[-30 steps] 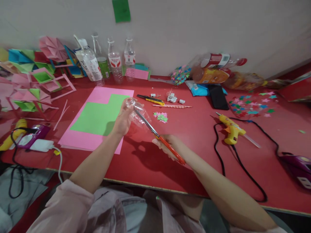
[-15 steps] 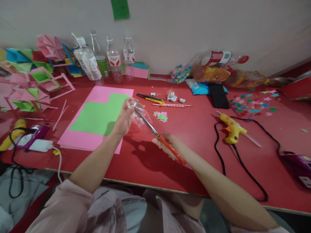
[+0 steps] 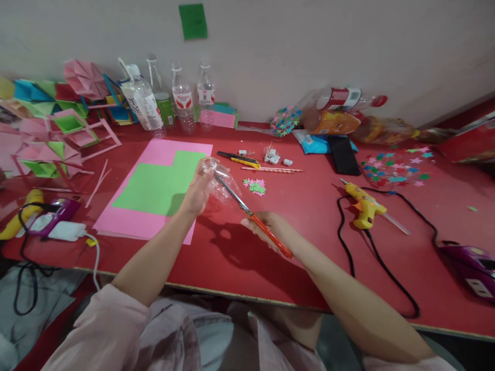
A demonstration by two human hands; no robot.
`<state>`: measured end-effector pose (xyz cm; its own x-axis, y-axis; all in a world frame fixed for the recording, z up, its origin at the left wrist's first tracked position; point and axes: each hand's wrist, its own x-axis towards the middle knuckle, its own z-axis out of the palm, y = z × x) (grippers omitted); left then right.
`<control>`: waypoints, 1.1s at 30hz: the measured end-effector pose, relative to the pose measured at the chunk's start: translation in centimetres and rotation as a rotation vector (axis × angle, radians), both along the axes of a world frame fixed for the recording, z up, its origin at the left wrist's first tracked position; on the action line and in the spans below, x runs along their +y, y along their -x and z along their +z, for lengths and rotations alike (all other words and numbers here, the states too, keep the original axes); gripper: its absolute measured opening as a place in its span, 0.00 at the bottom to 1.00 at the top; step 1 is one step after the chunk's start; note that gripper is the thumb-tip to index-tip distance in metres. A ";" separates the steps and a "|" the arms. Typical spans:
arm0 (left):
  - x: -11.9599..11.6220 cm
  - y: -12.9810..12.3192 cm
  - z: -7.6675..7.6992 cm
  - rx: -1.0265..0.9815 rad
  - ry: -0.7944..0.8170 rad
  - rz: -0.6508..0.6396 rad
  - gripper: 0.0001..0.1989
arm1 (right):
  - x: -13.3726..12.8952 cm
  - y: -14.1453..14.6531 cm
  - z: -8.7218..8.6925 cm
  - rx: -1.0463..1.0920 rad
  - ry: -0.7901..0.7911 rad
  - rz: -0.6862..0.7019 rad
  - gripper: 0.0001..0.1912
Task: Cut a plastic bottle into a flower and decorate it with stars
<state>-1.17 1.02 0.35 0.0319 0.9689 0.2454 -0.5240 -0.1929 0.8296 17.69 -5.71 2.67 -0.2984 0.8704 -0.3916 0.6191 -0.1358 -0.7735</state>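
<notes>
My left hand is closed around the neck end of a clear plastic bottle, which tilts down to the right above the red table. In my right hand is a pair of scissors with red-orange handles. The metal blades reach up and left to the bottle near its neck, close to my left fingers. Whether the blade tips are in the plastic I cannot tell. Beneath my left forearm lie green paper and pink paper. Just right of the bottle is a small heap of green and pink paper stars.
Behind the hands lie a yellow-black utility knife, a striped straw and small white lights. A yellow glue gun with a black cord is on the right. Bottles stand along the wall; folded paper shapes crowd the left.
The view has shifted slightly up and to the right. My hands, the bottle and the scissors keep nearly the same position towards each other.
</notes>
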 end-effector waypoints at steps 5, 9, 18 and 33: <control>0.1 0.1 0.2 -0.029 0.002 -0.031 0.12 | 0.2 -0.2 -0.3 -0.004 -0.014 0.028 0.25; 0.0 -0.1 0.1 -0.031 -0.019 -0.027 0.12 | 0.8 -0.5 -0.4 -0.043 -0.063 0.048 0.27; 1.7 2.3 0.2 -0.149 0.016 0.213 0.11 | 0.9 -1.1 0.2 -0.017 -0.140 0.059 0.26; 1.7 2.8 0.7 -0.280 0.269 0.069 0.09 | 2.3 -1.2 -0.1 0.156 -0.162 -0.269 0.23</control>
<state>-4.02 2.72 1.06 -0.0675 0.9973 -0.0278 -0.7305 -0.0304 0.6823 18.91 -3.40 2.58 -0.0947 0.9731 -0.2099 0.4506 -0.1461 -0.8807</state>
